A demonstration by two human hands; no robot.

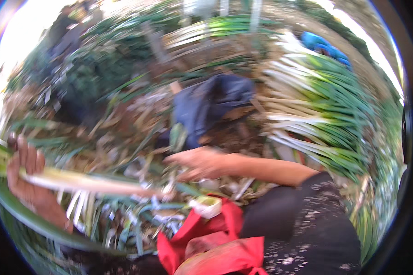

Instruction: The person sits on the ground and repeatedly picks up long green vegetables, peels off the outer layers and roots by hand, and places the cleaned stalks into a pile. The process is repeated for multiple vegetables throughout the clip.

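My left hand [29, 172] is closed around a long leek or large green onion [89, 182] at the left. Its pale shaft points right, its root end lies near my right fingers, and its green leaves run past the left edge. Blurred by motion, my right hand [199, 163] reaches leftward above the root end with fingers partly extended; no held thing shows in it. A red cloth bag [210, 237] lies at my lap with a whitish roll-like item [206, 206] at its opening.
Cleaned leeks [306, 113] lie in a large pile at the right. Dark blue cloth [210, 103] lies ahead, among peeled leaves [124, 137]. More leeks [220, 29] rest on a wooden frame beyond. A blue bundle [325, 48] is at the upper right; a person [67, 31] is at the upper left.
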